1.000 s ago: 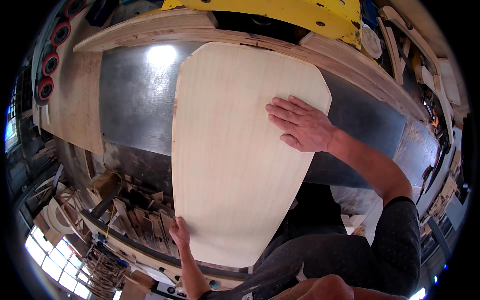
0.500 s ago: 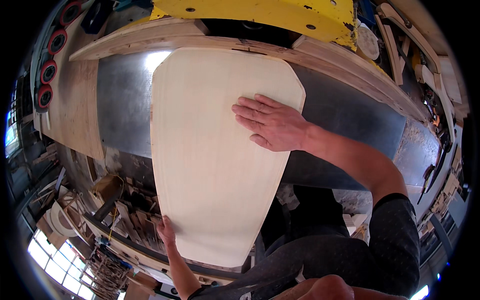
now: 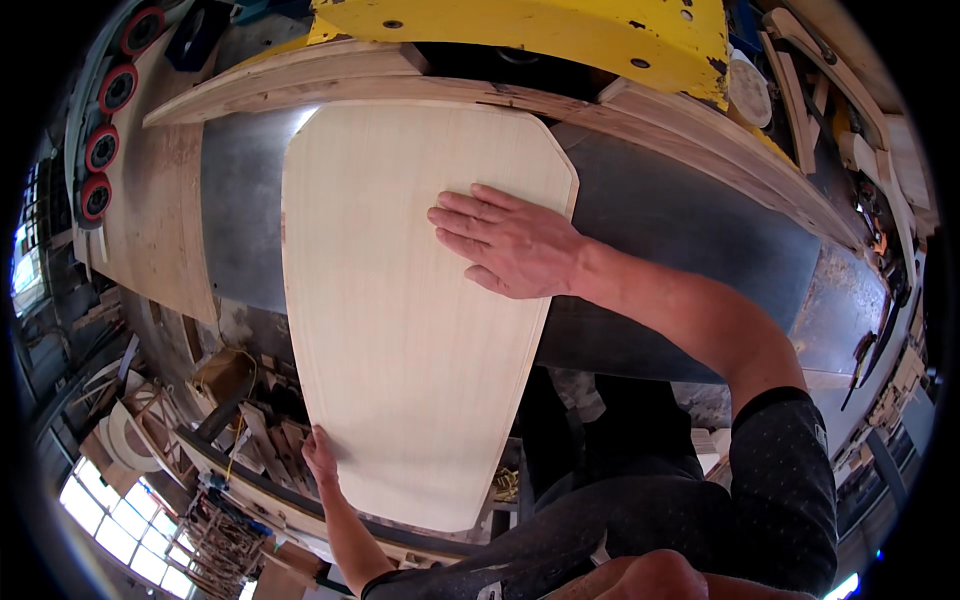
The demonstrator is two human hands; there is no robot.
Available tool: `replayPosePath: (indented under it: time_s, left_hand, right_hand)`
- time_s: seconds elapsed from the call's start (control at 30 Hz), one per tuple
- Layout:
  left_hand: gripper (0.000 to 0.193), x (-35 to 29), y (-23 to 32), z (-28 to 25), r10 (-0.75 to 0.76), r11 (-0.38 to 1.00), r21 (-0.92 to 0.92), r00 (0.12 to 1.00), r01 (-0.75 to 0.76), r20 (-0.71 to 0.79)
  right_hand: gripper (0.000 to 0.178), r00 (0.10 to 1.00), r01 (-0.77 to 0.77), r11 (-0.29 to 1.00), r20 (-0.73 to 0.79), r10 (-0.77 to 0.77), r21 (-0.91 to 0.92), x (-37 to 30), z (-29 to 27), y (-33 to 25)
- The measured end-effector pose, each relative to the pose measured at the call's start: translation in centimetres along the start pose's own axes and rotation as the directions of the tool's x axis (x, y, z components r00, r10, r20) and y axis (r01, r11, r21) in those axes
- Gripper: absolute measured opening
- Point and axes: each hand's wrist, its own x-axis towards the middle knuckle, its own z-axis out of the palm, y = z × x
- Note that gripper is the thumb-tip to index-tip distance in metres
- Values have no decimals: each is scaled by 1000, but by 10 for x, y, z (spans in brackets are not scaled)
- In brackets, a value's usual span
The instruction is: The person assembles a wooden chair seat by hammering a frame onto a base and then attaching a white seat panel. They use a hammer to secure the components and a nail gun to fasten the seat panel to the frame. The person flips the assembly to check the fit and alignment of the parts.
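A large pale wooden panel (image 3: 410, 330) with cut far corners lies on a grey metal machine table (image 3: 680, 230), its far edge along a wooden fence (image 3: 480, 93). Its near part reaches past the table toward my body. My right hand (image 3: 510, 243) rests flat on the panel's right half, fingers stretched out and pointing left. At the near left edge, my left hand (image 3: 321, 456) grips the panel; its fingers are partly hidden behind that edge.
Beyond the fence stands a yellow machine housing (image 3: 530, 35) with chipped paint. Red-rimmed wheels (image 3: 118, 88) line the far left, beside a plywood board (image 3: 155, 220). Wood offcuts (image 3: 262, 435) are piled lower left, and curved wooden parts (image 3: 795, 105) lie at the far right.
The panel has shifted left along the fence, uncovering more metal table on its right. Both hands have moved left with it.
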Motion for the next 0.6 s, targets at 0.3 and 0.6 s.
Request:
replayPosePath:
  time_s: [0.3, 0.6]
  left_hand:
    - [53, -7, -15, -2, -54, 995, -83, 998, 56, 28]
    - [54, -67, -12, 24, -95, 993, -77, 995, 94, -9]
  right_hand:
    - [55, 1000, 19, 1000, 4, -19, 21, 6, 2, 1]
    - [55, 995, 90, 994, 39, -92, 62, 5, -2, 10]
